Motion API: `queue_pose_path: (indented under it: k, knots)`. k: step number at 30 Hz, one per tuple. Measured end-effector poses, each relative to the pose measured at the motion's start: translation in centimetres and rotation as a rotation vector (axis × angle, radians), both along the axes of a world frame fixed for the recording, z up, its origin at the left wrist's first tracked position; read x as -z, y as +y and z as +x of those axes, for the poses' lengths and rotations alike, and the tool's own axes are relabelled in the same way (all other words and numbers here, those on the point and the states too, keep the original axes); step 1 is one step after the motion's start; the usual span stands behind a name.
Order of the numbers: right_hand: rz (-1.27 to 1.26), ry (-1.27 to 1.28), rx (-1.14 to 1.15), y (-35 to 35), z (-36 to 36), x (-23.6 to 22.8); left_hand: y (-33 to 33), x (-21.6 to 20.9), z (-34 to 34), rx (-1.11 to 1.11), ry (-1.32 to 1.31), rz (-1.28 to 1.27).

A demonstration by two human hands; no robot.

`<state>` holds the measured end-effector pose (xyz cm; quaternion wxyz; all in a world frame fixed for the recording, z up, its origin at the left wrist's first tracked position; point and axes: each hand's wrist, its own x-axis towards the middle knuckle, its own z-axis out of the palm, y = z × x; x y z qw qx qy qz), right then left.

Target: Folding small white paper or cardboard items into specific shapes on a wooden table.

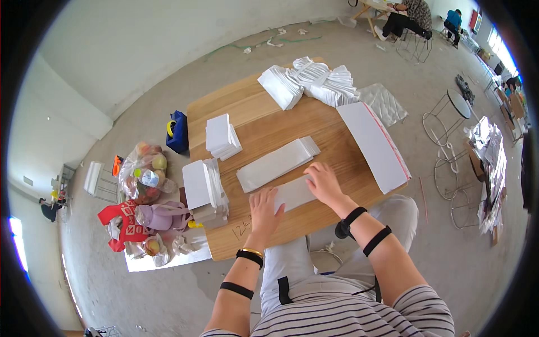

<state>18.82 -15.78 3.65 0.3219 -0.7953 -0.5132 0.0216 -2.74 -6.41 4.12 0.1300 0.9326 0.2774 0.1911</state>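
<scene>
A long white paper strip [295,193] lies flat on the wooden table [258,115] in front of me. My left hand [264,210] rests on its left end with the fingers stretched out and the thumb apart. On the right end lies my right hand [324,183], fingers slightly bent and apart, pressing on the paper. Just beyond the strip is a fanned stack of long white folded papers [275,165]. Two more piles, a white paper stack [223,136] and a taller white stack [203,185], stand along the table's left side.
Bundled white papers [323,83] sit at the far edge, beside a clear plastic sheet [384,104]. A large white sheet with a red edge [375,147] overhangs the right side. Left of the table are a blue box [178,132], bagged fruit [150,163] and a red bag [120,224]. Stools [458,104] stand right.
</scene>
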Motion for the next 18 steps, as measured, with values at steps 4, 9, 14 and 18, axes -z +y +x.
queue_pose_path:
  k: [4, 9, 14, 18]
  knots:
    - [-0.148, -0.212, -0.138, 2.2, 0.0, 1.1, 1.6, 1.0, 2.3, -0.038, 0.119, -0.013]
    - [-0.127, -0.254, -0.048, 4.4, 1.0, 1.8, 3.5, 1.8, 3.4, -0.150, 0.151, 0.115]
    - [-0.120, -0.191, -0.011, 5.2, 2.3, 1.8, 4.6, 1.3, 4.1, -0.136, 0.113, 0.056]
    - [-0.026, -0.030, 0.031, 2.2, 2.5, 0.9, 3.0, -0.2, 2.4, -0.114, 0.048, -0.062]
